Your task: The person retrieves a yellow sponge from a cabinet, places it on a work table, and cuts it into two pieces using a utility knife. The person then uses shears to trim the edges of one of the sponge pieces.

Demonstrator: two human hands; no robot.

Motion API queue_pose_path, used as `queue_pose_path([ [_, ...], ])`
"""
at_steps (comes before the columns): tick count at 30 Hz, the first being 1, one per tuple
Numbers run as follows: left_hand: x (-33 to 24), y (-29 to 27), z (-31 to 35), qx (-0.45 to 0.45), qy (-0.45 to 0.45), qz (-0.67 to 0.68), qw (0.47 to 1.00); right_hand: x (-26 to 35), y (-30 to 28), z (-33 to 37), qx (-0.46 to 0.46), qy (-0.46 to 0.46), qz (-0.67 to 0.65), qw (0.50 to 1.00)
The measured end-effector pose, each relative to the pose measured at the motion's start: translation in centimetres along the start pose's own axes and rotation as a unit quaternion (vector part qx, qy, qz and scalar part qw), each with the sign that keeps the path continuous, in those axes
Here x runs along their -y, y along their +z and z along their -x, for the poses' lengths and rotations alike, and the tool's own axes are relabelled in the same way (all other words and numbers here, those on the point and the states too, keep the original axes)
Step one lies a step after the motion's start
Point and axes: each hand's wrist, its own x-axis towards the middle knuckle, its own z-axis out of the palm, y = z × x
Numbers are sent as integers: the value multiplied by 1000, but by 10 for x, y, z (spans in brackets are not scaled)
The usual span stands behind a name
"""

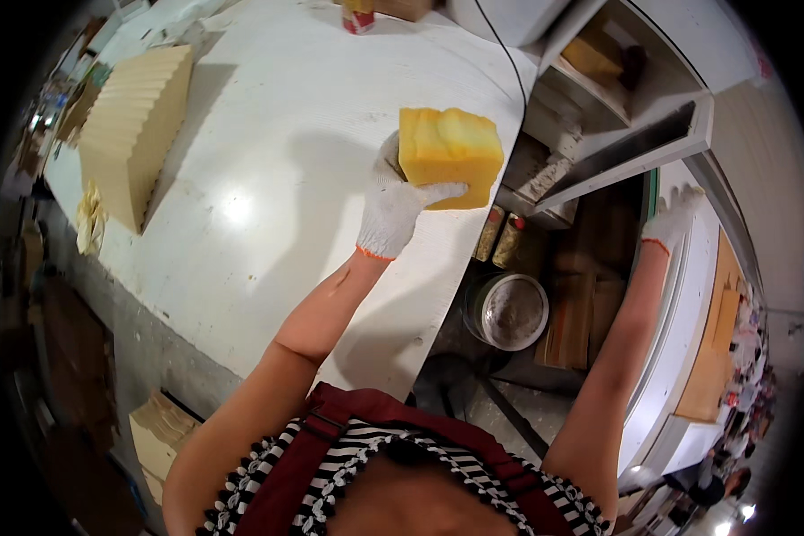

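Left hand (pixel 389 209): white-gloved, clamped on a yellow foam block (pixel 449 147), thumb across its near face, other fingers mostly hidden beyond its left side, probably to steady something soft from two sides.
Yellow foam block: in that grip, wavy side up, toward the table's right edge; whether it touches the top, I cannot tell.
Right hand (pixel 674 217): also gloved, well out to the side near a white panel (pixel 670 286), fingers apparently apart; whether it grips anything, I cannot tell.
Cream stack (pixel 138 125): ridged pieces lined up at the table's left, perhaps because matching waves nest neatly; a crumpled cream cloth or glove (pixel 90 220) lies just beside it.
White table (pixel 268 241): scuffed, glossy under the light, a red-and-yellow can (pixel 358 18) near its far edge.
Cabinet (pixel 598 96): open-fronted, cluttered; a pale-topped bucket (pixel 514 311) stands near cardboard (pixel 567 326).
Room: grey floor (pixel 165 326), someone (pixel 713 489) far right.
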Motion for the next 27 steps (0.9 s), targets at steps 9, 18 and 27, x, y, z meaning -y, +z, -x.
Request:
queue_pose_path([
  [9,-33,-48,36,-14,-97,269,958,-29,95,20,312,141,37,939],
  [18,-63,-81,58,67,-182,626,755,25,-3,150,414,171,146,882],
  [27,-97,-140,126,15,-196,634,748,138,17,295,471,69,133,869],
])
